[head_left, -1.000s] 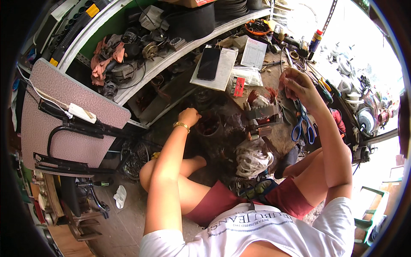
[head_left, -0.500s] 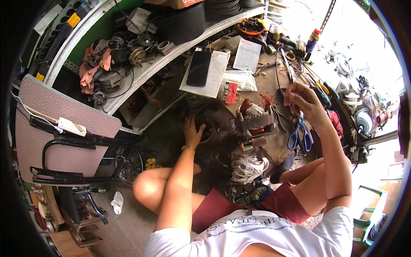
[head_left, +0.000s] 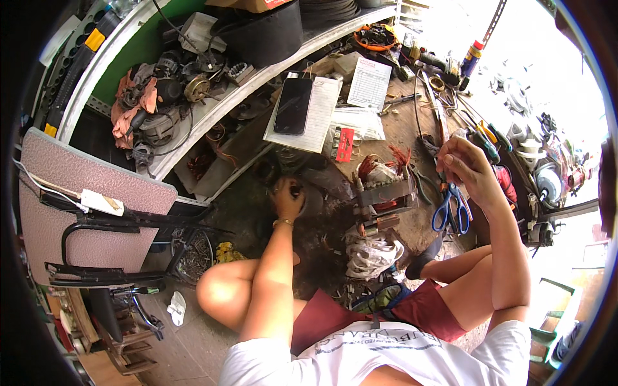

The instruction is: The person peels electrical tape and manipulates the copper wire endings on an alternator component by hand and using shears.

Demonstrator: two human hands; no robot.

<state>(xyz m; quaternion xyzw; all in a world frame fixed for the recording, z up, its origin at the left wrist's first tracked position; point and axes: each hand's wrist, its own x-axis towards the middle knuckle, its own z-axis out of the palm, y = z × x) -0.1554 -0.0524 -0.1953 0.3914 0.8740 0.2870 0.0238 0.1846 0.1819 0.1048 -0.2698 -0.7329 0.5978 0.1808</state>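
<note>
Flanking a wire-wound metal core (head_left: 386, 192) set crosswise between them, the right hand (head_left: 470, 168) curls nearer it, beside blue-handled scissors (head_left: 452, 194), and the left hand (head_left: 288, 202) curls in shadow; whether either grasps anything, the view cannot tell.

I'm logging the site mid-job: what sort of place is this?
Probably an electrical repair workshop, judging by the metal block with coppery wires, blue-handled scissors and piled machine parts.
</note>
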